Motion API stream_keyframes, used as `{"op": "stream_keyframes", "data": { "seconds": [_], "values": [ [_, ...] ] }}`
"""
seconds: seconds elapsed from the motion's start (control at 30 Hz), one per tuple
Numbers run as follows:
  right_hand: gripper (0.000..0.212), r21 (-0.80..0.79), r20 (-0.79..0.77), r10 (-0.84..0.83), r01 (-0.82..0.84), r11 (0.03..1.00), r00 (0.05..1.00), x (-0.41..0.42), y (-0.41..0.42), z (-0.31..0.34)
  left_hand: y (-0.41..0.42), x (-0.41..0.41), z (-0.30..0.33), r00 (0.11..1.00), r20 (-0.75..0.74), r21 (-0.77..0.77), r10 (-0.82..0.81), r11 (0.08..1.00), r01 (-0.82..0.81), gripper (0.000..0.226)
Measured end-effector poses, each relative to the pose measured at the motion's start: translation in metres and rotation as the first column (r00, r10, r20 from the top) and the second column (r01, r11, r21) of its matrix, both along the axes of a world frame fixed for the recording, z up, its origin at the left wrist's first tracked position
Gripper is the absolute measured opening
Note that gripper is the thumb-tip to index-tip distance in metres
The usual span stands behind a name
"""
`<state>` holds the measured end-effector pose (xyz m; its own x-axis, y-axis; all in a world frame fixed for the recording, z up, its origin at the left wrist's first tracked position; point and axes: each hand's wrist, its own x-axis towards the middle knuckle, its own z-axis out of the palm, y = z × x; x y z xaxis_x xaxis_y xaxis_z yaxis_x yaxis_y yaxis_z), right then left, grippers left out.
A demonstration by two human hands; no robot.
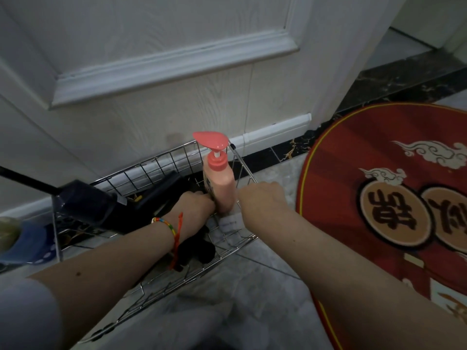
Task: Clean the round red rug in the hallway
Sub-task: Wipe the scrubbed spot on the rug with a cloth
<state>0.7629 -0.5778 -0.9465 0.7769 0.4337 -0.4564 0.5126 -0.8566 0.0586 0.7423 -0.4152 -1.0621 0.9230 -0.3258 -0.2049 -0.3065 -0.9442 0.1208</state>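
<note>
The round red rug [384, 188] with white clouds and dark characters lies on the floor at the right. A wire basket [161, 157] stands on the tiles by the white door. In it a pink pump bottle [222, 183] with a heart-shaped top stands upright. My left hand [194, 205] reaches into the basket and holds the bottle's lower left side. My right hand [262, 198] curls over the basket's right rim, touching the bottle's right side; its fingers are hidden behind the hand.
Dark objects [101, 205] and a black handle [25, 180] fill the basket's left half. A blue slipper [27, 241] lies at the far left. The white door [161, 66] stands right behind the basket. A dark marble threshold [394, 82] runs beyond the rug. Grey tiles [255, 299] lie below.
</note>
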Motion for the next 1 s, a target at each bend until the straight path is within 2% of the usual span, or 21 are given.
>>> {"op": "stream_keyframes", "data": {
  "seconds": [0.03,0.1,0.13,0.23,0.33,0.47,0.53,0.63,0.77,0.9,1.0],
  "values": [
    [0.029,0.005,0.013,0.005,-0.005,1.0,1.0,0.001,-0.001,0.0,0.002,0.0,0.0,1.0,-0.01,-0.018,-0.009,1.0,0.009,0.012],
    [0.031,0.029,0.026,0.002,-0.003,1.0,1.0,0.003,-0.004,0.001,0.002,-0.001,0.011,0.998,-0.057,-0.084,0.034,0.996,-0.039,0.035],
    [0.031,0.057,0.025,-0.004,0.002,0.998,1.0,0.004,-0.006,0.0,0.001,-0.003,0.02,0.994,-0.084,-0.117,0.076,0.989,-0.086,0.038],
    [0.027,0.208,-0.017,-0.058,0.06,0.976,0.998,0.005,-0.009,-0.006,0.001,-0.001,0.042,0.977,-0.176,-0.124,0.121,0.982,-0.144,0.015],
    [0.018,0.38,-0.103,-0.148,0.176,0.908,0.984,0.002,-0.01,-0.013,-0.003,0.009,0.073,0.951,-0.295,-0.147,0.096,0.979,-0.144,0.014],
    [0.014,0.512,-0.223,-0.176,0.269,0.816,0.959,0.0,-0.015,-0.018,-0.014,0.015,0.111,0.949,-0.314,-0.194,0.009,0.978,-0.073,0.016],
    [0.023,0.562,-0.276,-0.164,0.297,0.772,0.947,0.0,-0.022,-0.015,-0.021,0.015,0.126,0.96,-0.281,-0.193,0.0,0.98,-0.056,0.015],
    [0.034,0.621,-0.374,-0.104,0.333,0.709,0.921,-0.001,-0.035,-0.003,-0.032,0.014,0.152,0.973,-0.228,-0.27,-0.016,0.962,-0.048,0.03],
    [0.022,0.698,-0.494,-0.122,0.476,0.535,0.861,-0.007,-0.05,0.017,-0.056,0.016,0.185,0.99,-0.138,-0.361,-0.03,0.932,-0.022,0.015],
    [0.018,0.771,-0.449,-0.234,0.506,0.387,0.863,-0.002,-0.069,0.032,-0.085,0.023,0.21,1.0,0.007,-0.462,-0.024,0.886,0.025,0.008],
    [0.014,0.831,-0.422,-0.315,0.502,0.24,0.85,0.003,-0.092,0.041,-0.113,0.028,0.216,0.993,0.115,-0.536,0.007,0.842,0.056,0.005]
  ]
}}
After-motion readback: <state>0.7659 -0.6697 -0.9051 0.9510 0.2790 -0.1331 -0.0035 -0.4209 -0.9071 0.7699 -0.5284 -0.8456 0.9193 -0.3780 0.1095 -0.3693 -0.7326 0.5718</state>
